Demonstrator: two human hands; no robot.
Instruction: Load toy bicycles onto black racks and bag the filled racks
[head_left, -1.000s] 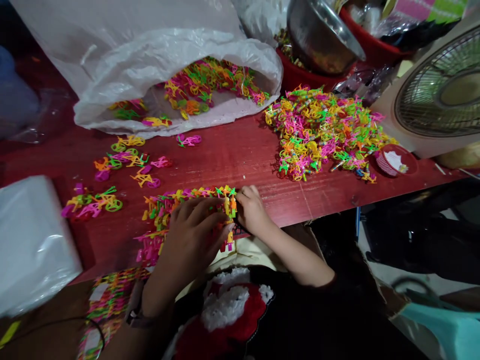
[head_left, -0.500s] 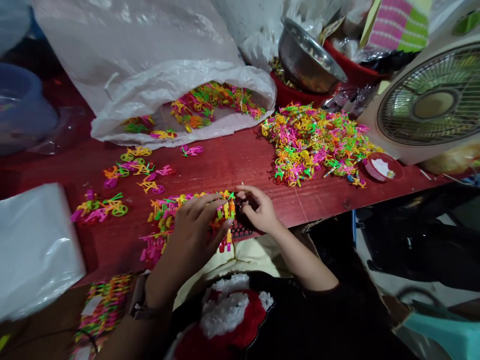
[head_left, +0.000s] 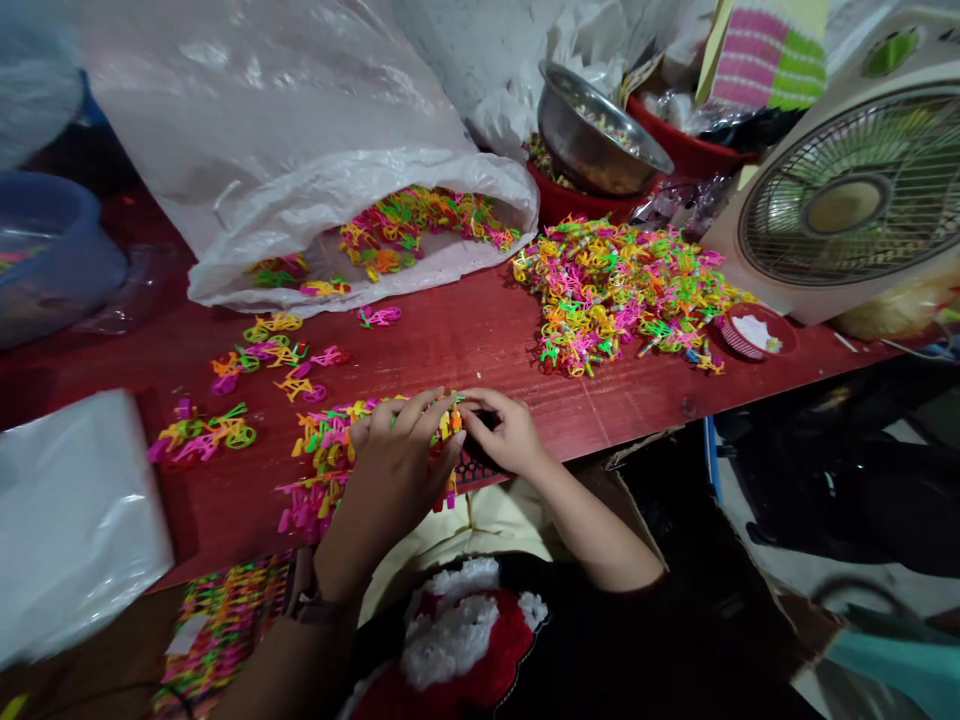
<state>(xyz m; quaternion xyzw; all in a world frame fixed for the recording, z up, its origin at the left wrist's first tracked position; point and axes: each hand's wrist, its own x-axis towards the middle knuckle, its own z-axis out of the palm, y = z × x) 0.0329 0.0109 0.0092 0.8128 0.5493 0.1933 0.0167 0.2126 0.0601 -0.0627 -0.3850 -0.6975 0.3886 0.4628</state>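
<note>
Both left hand (head_left: 397,460) and right hand (head_left: 516,437) half-curled by near black grid (head_left: 480,468), holds unclear; bracing plastic pieces (head_left: 327,452) seemed wise.

The single head-worn camera looked forward and steeply down from the near side of the red table (head_left: 457,345), close above the wearer's black shirt (head_left: 577,650); its wide view reached a blue basin (head_left: 79,275) at far left and a box fan (head_left: 847,205) at far right.
</note>
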